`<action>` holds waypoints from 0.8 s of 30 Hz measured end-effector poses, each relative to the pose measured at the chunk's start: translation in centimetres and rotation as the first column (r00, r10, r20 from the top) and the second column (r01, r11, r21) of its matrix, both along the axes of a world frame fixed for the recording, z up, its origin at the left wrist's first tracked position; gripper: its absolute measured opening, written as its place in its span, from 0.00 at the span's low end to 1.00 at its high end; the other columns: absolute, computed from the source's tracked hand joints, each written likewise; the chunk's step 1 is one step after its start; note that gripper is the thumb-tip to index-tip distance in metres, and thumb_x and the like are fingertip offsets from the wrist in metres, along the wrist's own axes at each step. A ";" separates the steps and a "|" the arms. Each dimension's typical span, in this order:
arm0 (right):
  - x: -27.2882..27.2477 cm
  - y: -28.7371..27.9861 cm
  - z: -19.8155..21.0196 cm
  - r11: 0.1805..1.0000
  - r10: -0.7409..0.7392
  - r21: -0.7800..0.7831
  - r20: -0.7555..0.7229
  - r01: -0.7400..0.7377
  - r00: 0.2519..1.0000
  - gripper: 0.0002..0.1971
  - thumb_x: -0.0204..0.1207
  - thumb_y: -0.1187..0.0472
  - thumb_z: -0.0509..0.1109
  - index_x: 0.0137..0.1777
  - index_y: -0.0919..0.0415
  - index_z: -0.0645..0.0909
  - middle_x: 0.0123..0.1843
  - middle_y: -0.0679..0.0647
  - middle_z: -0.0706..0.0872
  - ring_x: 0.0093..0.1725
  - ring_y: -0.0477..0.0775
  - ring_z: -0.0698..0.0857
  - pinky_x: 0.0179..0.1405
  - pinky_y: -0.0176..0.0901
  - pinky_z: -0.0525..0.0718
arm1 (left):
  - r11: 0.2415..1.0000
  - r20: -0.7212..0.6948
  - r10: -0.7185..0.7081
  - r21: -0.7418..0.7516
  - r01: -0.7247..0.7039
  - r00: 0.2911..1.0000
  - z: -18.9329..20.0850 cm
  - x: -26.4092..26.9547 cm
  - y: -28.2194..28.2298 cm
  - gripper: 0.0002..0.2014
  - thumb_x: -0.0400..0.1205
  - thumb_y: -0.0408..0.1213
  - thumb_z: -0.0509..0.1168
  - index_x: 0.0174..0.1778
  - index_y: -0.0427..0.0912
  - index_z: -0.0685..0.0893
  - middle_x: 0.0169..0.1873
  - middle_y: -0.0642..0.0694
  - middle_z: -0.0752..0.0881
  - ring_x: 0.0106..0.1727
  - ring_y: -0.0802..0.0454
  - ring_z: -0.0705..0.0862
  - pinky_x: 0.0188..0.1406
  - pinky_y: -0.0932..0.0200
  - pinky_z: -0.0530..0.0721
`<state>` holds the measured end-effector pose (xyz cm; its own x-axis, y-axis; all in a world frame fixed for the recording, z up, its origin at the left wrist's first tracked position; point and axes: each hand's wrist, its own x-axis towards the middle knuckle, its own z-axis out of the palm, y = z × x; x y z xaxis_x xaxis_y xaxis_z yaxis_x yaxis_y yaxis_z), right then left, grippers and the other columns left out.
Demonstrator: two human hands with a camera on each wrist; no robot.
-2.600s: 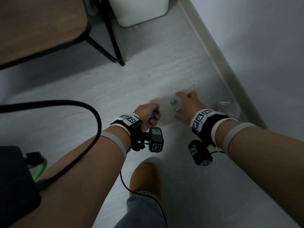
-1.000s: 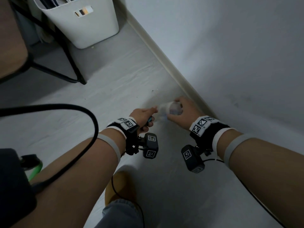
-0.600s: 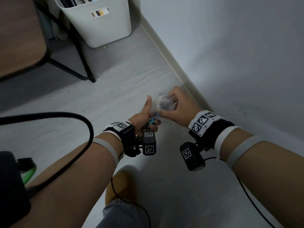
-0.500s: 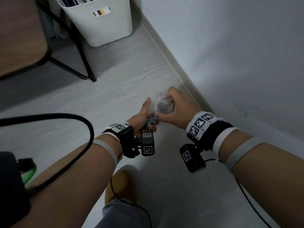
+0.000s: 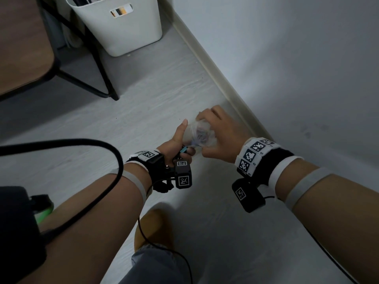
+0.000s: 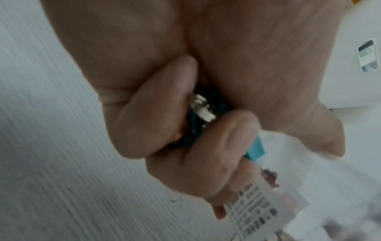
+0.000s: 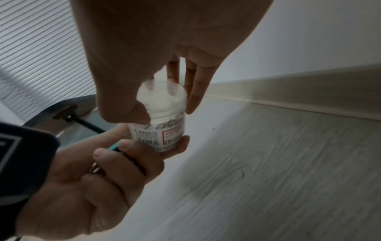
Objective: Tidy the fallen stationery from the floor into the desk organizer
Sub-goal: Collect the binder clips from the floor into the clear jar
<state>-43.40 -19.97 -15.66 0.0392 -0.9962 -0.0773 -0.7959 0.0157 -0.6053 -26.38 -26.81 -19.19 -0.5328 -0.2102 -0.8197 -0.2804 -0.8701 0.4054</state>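
While two hands (image 5: pixel 220 136) hold one jar (image 7: pixel 163 125).

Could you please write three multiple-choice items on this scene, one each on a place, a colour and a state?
1. Where is the small clear plastic jar?
A. lying on the floor
B. held up between both hands
C. inside the white bin

2. What colour is the small clip-like piece sticking out of the left hand?
A. red
B. yellow
C. teal

3. How is the right hand set on the jar?
A. fingers and thumb curled round its top
B. flat beneath it
C. not touching it

Answers: 1 B, as the right wrist view shows the jar above the grey floor with a hand at each end; 2 C, as the left wrist view shows it teal; 3 A, as the right wrist view shows its grip round the lid end.
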 end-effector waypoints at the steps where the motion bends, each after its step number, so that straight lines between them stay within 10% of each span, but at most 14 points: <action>1: -0.1 0.1 -0.2 1.000 -0.025 -0.004 0.050 0.026 0.998 0.35 0.54 0.55 0.80 0.64 0.53 0.72 0.59 0.51 0.71 0.47 0.51 0.77 0.33 0.35 0.75 | 1.000 -0.021 0.008 0.028 -0.007 1.000 0.1 -0.1 0.0 0.35 0.74 0.76 0.55 0.38 0.44 0.84 0.22 0.52 0.71 0.14 0.62 0.64 0.16 0.71 0.60; 4: -0.5 0.2 -0.4 0.991 -0.134 0.024 0.160 0.132 0.978 0.32 0.60 0.62 0.78 0.63 0.58 0.69 0.60 0.54 0.72 0.51 0.54 0.78 0.40 0.47 0.84 | 0.995 -0.068 0.023 0.100 -0.016 0.997 0.7 -0.4 -0.1 0.38 0.76 0.76 0.50 0.26 0.44 0.84 0.18 0.52 0.71 0.12 0.63 0.64 0.11 0.72 0.62; 9: -1.1 0.3 -0.7 0.948 -0.299 0.215 0.355 0.234 0.886 0.21 0.70 0.68 0.71 0.60 0.59 0.69 0.55 0.59 0.78 0.49 0.59 0.82 0.37 0.40 0.84 | 0.991 -0.112 -0.041 0.123 0.055 0.993 1.0 -0.2 -0.6 0.38 0.77 0.77 0.48 0.40 0.44 0.86 0.20 0.53 0.71 0.13 0.63 0.63 0.14 0.71 0.57; 14: -0.5 0.2 -0.8 0.965 -0.188 0.248 0.425 0.086 0.886 0.37 0.64 0.59 0.72 0.75 0.43 0.69 0.64 0.57 0.79 0.57 0.55 0.83 0.53 0.53 0.89 | 0.989 -0.118 -0.087 0.106 0.099 0.989 1.1 -0.6 -0.5 0.39 0.77 0.77 0.47 0.27 0.46 0.85 0.20 0.53 0.72 0.13 0.63 0.64 0.17 0.70 0.59; 18: -0.3 0.2 -0.6 0.983 -0.108 0.183 0.425 0.032 0.899 0.39 0.62 0.57 0.85 0.74 0.54 0.73 0.60 0.51 0.84 0.57 0.50 0.86 0.53 0.51 0.89 | 0.995 -0.045 -0.055 0.082 0.059 0.997 0.7 -0.9 -0.6 0.37 0.77 0.75 0.49 0.36 0.41 0.80 0.23 0.48 0.72 0.13 0.62 0.67 0.14 0.71 0.66; 24: -0.6 0.6 -2.2 0.947 -0.299 0.216 0.317 0.239 0.900 0.43 0.50 0.35 0.84 0.69 0.39 0.74 0.60 0.48 0.83 0.58 0.52 0.85 0.54 0.57 0.89 | 0.971 0.174 0.134 -0.220 -0.095 0.976 -0.1 -1.1 -1.6 0.26 0.82 0.62 0.63 0.39 0.39 0.82 0.25 0.47 0.78 0.17 0.58 0.70 0.12 0.71 0.63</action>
